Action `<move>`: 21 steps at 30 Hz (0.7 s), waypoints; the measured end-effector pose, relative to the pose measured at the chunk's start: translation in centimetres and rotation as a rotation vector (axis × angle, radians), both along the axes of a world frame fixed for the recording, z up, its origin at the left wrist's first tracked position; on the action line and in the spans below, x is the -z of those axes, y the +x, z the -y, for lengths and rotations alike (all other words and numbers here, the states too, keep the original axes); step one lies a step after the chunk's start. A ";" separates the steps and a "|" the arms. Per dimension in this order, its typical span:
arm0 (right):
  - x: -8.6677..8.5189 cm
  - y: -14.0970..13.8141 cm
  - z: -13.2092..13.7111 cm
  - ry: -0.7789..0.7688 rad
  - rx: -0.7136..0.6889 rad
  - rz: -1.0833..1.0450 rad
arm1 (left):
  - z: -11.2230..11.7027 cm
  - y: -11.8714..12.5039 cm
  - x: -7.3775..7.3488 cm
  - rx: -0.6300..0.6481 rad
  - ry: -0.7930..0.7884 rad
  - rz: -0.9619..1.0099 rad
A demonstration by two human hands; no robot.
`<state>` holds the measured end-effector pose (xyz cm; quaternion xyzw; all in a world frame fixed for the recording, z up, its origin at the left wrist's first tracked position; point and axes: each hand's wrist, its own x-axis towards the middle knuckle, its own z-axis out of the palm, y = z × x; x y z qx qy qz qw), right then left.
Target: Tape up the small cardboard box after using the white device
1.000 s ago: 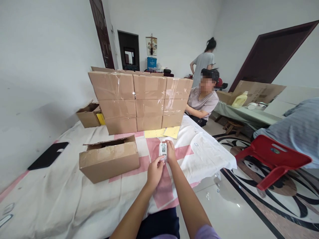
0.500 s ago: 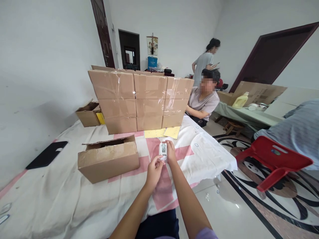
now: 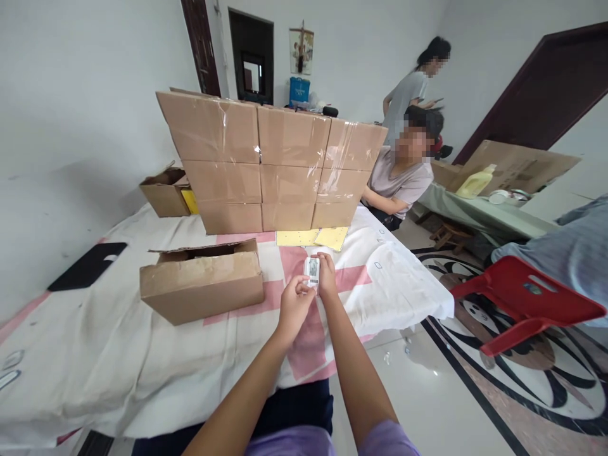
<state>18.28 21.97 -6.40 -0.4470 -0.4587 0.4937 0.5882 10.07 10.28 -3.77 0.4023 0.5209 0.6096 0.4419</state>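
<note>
A small white rectangular item (image 3: 312, 268) with a greyish picture or screen on its face is held up over the cloth; its exact kind is too small to tell. My right hand (image 3: 327, 278) wraps its right side. On the lower left, the closed fingers of my left hand (image 3: 296, 303) grip it too. Beyond my fingertips, yellow sheets (image 3: 297, 238) lie flat at the foot of a stack of taped cardboard boxes (image 3: 287, 183). Left of my hands rests a long cardboard box (image 3: 202, 288), its top flaps raised.
A white and pink cloth (image 3: 109, 354) covers the table. Far left are a black flat object (image 3: 88, 266) and another carton (image 3: 164, 193). A person (image 3: 403, 177) sits behind the stack's right end; another person (image 3: 406, 95) stands behind. On the right is a red chair (image 3: 541, 297).
The view has tipped down, so the table and boxes sit higher in the picture. My left fingers have shifted slightly against the white item, which both hands still hold.
</note>
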 end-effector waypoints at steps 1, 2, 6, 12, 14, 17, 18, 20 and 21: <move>0.0 0.0 0.0 -0.002 -0.001 -0.005 | 0.0 0.1 0.2 0.000 -0.001 0.004; 0.1 0.0 0.0 -0.004 -0.002 -0.010 | 0.1 0.2 0.4 0.000 -0.003 0.007; 0.2 -0.1 -0.1 -0.010 -0.004 -0.018 | 0.5 0.8 1.1 -0.003 -0.021 -0.007; 0.1 -0.1 -0.2 -0.007 0.000 -0.013 | 1.5 1.2 1.2 -0.026 -0.074 -0.093; 0.2 -0.1 -0.2 -0.006 0.001 -0.009 | 1.6 1.1 1.1 -0.027 -0.077 -0.133; 0.2 -0.1 -0.3 -0.007 0.000 -0.005 | 1.6 1.1 0.8 -0.019 -0.072 -0.197; 0.3 -0.1 -0.3 -0.008 0.000 -0.004 | 1.6 1.1 0.8 -0.017 -0.072 -0.218; 0.3 -0.1 -0.4 -0.010 -0.001 -0.003 | 1.6 1.1 0.6 -0.020 -0.077 -0.256; 0.3 -0.1 -0.3 -0.010 -0.002 -0.003 | 1.7 1.1 0.4 -0.025 -0.078 -0.273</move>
